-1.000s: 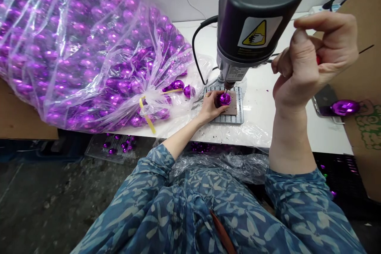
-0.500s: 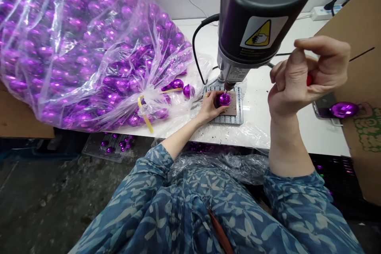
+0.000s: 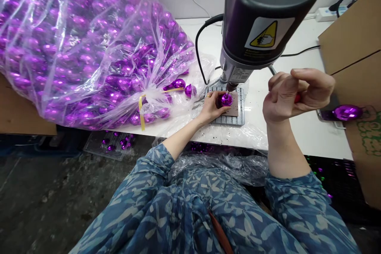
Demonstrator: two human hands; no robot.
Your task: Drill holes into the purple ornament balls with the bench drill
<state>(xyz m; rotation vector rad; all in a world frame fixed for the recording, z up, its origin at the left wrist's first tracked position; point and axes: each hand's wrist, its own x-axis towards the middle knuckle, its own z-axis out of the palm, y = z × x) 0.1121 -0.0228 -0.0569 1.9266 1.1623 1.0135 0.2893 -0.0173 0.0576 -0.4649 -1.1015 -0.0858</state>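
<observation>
Under the drill press (image 3: 268, 12), my left hand (image 3: 211, 108) grips a shiny purple faceted ball (image 3: 226, 99) between thumb and fingers. The ball rests on a brown board (image 3: 233, 108) lying over the grey slotted base (image 3: 241, 117). The chuck (image 3: 231, 86) is right above it, and the drill bit meets the ball's top. My right hand (image 3: 293, 94) is raised at the right of the press, its fingers curled round the feed lever (image 3: 272, 70). A bit of red knob shows between those fingers; the rest of the handle is hidden.
A big clear bag (image 3: 89, 55) of purple balls fills the left of the white table (image 3: 309, 135). A loose purple ball (image 3: 189, 90) lies near its tied neck. At the right are a cardboard box (image 3: 357, 75), a phone (image 3: 325, 112) and a purple ball (image 3: 347, 112).
My right hand has come down and a little left with the lever. The chuck sits slightly closer to the ball, which my left hand still holds in place. The view has shifted slightly.
</observation>
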